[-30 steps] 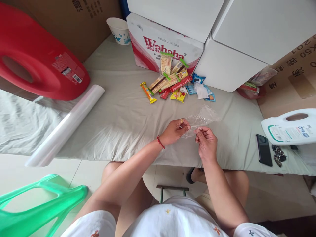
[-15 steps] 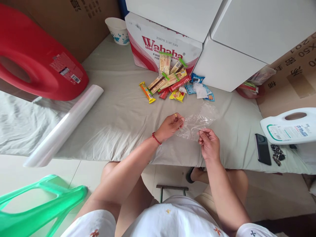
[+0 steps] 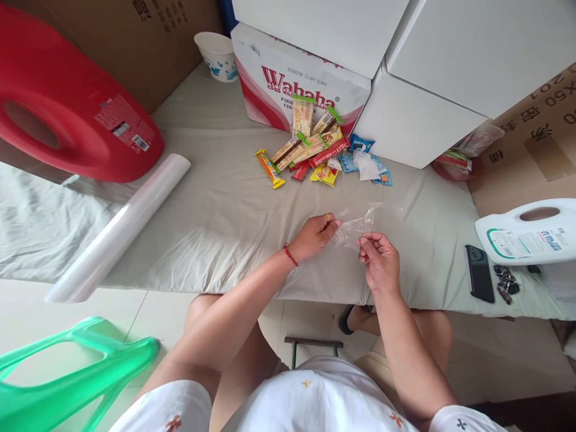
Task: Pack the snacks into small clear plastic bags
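A thin clear plastic bag (image 3: 355,227) is held just above the grey cloth-covered table (image 3: 216,204). My left hand (image 3: 315,236), with a red string at the wrist, pinches the bag's left edge. My right hand (image 3: 379,262) pinches its near right edge. Both hands sit close together near the table's front edge. Beyond them lies a pile of small snack packets (image 3: 321,150), several in yellow, red, green and blue wrappers.
A roll of clear plastic bags (image 3: 119,231) lies at the left beside a red jug (image 3: 72,102). A Wahaha carton (image 3: 297,81), white boxes (image 3: 418,72) and a paper cup (image 3: 218,55) stand behind. A white jug (image 3: 526,231), phone (image 3: 480,273) and keys (image 3: 507,283) lie at right. A green stool (image 3: 76,372) stands at lower left.
The bag has been drawn in between the hands and looks narrower and more bunched than before. Both hands stayed near the table's front edge, shifting only slightly.
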### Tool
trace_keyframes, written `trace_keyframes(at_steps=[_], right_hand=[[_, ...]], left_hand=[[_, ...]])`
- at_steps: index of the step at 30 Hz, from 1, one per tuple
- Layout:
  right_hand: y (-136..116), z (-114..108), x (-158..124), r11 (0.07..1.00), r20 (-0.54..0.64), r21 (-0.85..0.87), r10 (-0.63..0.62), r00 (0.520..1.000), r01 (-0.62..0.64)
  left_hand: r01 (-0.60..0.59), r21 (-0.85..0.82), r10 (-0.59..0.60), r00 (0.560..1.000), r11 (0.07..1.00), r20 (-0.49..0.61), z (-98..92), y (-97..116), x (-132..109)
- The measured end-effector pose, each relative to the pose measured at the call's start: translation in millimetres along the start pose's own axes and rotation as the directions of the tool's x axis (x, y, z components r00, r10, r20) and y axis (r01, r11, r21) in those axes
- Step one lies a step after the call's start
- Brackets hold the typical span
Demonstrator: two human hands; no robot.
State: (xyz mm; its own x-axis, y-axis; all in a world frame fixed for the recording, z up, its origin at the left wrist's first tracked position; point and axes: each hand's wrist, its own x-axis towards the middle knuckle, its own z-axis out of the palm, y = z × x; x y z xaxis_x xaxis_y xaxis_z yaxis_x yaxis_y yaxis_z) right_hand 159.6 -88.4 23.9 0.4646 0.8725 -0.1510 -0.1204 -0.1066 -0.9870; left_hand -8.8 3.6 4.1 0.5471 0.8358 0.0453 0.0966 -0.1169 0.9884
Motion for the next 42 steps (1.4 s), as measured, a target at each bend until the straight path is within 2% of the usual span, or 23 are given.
trace_keyframes(at_steps=[5,8,12,16,22,26,30,32,34,37,39,42], right_hand=[[-6,-8,3,0.995,0.018,0.048,0.089,0.996,-0.09],[-11,-18,7,0.984,0.055,0.076,0.155,0.986,-0.159],[-13,-40,12,0.971,0.096,0.054,0.228,0.969,-0.233],[-10,-62,9,0.955,0.117,0.005,0.293,0.949,-0.295],[-8,-84,-1,0.941,0.078,-0.055,0.339,0.938,-0.335],[-11,-85,-7,0.936,0.067,-0.129,0.337,0.939,-0.326],[-15,-78,-10,0.951,0.155,-0.173,0.285,0.946,-0.258],[-18,-75,-10,0.964,0.201,-0.189,0.225,0.954,-0.187],[-21,-73,-9,0.97,0.237,-0.216,0.165,0.957,-0.114],[-25,-73,-8,0.963,0.271,-0.269,0.098,0.958,-0.022],[-29,-73,-8,0.951,0.285,-0.308,0.067,0.956,0.025],[-34,-71,-10,0.928,0.305,-0.364,0.032,0.952,0.085]], left_hand=[[0.063,-0.192,-0.048,0.996,0.979,0.081,-9.0,2,0],[0.129,-0.31,-0.097,0.988,0.942,0.118,-20.5,7,-2],[0.151,-0.376,-0.141,0.988,0.914,0.056,-38.8,11,-3],[0.14,-0.38,-0.16,0.987,0.914,-0.022,-49.7,7,-3],[0.18,-0.338,-0.186,0.983,0.924,0.016,-50.8,3,-6],[0.193,-0.303,-0.181,0.981,0.933,0.068,-47.9,3,-9],[0.191,-0.264,-0.158,0.977,0.945,0.141,-45.4,7,-10],[0.176,-0.222,-0.148,0.979,0.959,0.138,-44.9,9,-9],[0.146,-0.161,-0.136,0.988,0.976,0.073,-45.0,10,-7],[0.068,-0.068,-0.078,0.984,0.995,-0.163,-46.5,9,-1],[0.015,-0.007,-0.016,0.95,1.0,-0.311,-48.2,8,4],[-0.101,0.122,0.145,0.885,0.987,-0.443,-49.2,9,8]])
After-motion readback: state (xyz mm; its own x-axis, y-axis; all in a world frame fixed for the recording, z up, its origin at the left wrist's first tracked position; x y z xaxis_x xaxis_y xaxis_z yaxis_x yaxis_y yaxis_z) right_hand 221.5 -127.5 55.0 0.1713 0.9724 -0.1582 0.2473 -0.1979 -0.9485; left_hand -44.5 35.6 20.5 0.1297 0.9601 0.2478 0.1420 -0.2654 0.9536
